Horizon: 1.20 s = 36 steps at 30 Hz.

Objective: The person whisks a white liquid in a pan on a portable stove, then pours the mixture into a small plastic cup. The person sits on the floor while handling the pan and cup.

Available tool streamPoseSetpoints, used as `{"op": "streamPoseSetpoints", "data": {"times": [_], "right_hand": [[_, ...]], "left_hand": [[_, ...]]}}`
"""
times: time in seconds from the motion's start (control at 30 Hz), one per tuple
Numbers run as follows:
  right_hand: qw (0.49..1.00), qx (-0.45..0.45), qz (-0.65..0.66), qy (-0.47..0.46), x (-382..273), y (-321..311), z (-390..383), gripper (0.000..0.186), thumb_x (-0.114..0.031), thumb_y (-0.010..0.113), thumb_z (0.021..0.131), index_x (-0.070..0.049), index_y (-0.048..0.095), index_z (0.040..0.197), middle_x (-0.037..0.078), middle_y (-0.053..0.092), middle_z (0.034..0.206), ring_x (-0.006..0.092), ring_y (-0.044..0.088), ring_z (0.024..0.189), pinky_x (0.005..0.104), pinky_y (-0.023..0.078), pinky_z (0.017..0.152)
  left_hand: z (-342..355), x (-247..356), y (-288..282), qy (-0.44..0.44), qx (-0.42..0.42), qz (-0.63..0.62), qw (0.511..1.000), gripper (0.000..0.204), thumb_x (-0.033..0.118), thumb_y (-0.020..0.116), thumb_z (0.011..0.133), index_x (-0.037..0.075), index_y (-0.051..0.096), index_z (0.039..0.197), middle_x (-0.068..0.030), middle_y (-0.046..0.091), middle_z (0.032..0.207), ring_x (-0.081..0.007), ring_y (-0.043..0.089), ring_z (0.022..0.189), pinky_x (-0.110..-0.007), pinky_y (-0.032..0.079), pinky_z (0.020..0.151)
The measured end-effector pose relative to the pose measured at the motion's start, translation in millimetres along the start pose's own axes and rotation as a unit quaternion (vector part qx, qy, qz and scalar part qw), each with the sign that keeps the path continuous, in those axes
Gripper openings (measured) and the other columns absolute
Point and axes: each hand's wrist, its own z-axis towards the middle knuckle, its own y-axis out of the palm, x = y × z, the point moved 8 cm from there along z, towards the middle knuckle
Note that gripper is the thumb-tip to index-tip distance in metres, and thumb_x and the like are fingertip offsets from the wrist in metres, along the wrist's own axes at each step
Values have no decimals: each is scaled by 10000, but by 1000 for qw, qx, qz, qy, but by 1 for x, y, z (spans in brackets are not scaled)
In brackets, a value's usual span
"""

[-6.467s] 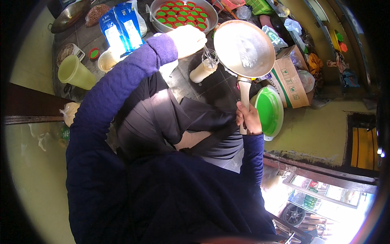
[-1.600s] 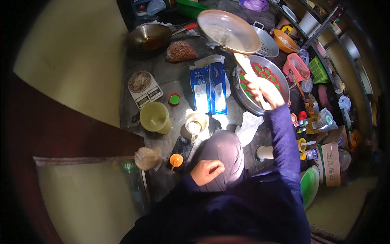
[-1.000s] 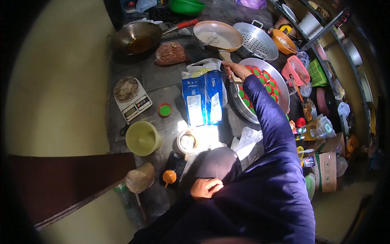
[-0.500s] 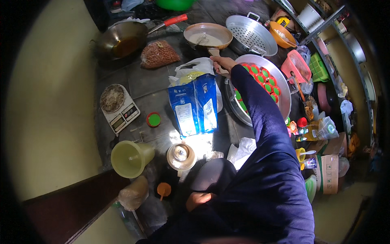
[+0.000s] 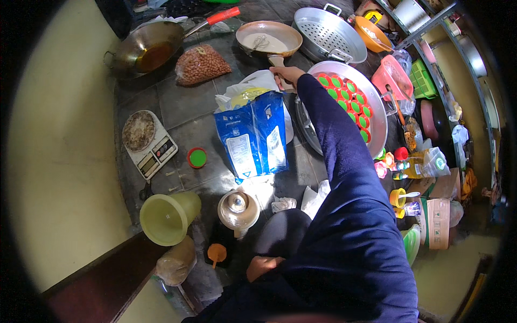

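Note:
Stretched far forward, my right hand [image 5: 287, 77] is closed round the pale handle of a frying pan [image 5: 295, 39]. White, runny batter [image 5: 280, 42] and a wire whisk [image 5: 260, 41] are in the pan, which rests on the tiled floor. My left hand [image 5: 263, 267] lies low by my bent knee, its fingers mostly hidden. Just below the right hand stands a blue plastic bag [image 5: 253, 128] with a white carrier bag behind it. Under my right forearm, a wide metal basin [image 5: 379, 125] holds several small red-and-green round cups [image 5: 343, 92].
A wok [image 5: 126, 54], a bag of peanuts [image 5: 203, 65] and a kitchen scale [image 5: 152, 145] lie left. A perforated pot [image 5: 351, 33] stands beyond the basin. Nearer are a yellowish bucket [image 5: 188, 210], a blender jar [image 5: 229, 218] and an orange scoop [image 5: 216, 252]. Shelves line the right.
The view has shifted a little, so most things sit slightly higher or further left. My right hand keeps its hold on the pan handle, and nothing else has visibly moved.

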Motion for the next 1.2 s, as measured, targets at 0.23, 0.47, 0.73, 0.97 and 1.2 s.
{"op": "streamPoseSetpoints", "data": {"times": [0.23,0.47,0.73,0.97,1.2], "right_hand": [[934,132,-329,36,4,5,1,414,-382,492,855,-2,653,891,157,663,807,273,660,637,382,516,522],[879,425,-134,-168,-58,7,-116,472,-406,630,733,-10,638,989,216,638,912,366,613,882,410,479,804],[855,336,8,-394,-2,111,-418,294,-93,611,785,-31,544,1065,119,575,975,203,566,841,306,458,750],[892,359,-61,-269,133,88,-582,155,-64,644,750,-28,601,896,114,593,852,222,595,783,312,479,690],[836,547,17,-36,341,-71,-606,197,-146,638,774,-20,615,923,48,622,748,110,570,659,255,466,628]], "left_hand": [[-8,-6,3,-43,38,-4,998,163,190,670,642,120,696,787,-92,649,684,-237,633,606,-333,480,527],[3,-38,22,-87,-41,-102,990,64,106,629,751,94,660,806,-78,612,621,-178,592,542,-291,459,510],[-5,30,-13,138,31,-133,981,150,171,569,864,24,600,871,-88,605,700,-145,583,605,-243,442,580],[-17,51,-9,69,25,-101,992,120,131,526,895,19,570,886,23,480,557,-16,417,483,-174,300,457],[-23,86,-19,125,75,-125,981,98,82,519,890,19,547,960,16,502,665,-24,449,559,-164,325,496]]}}
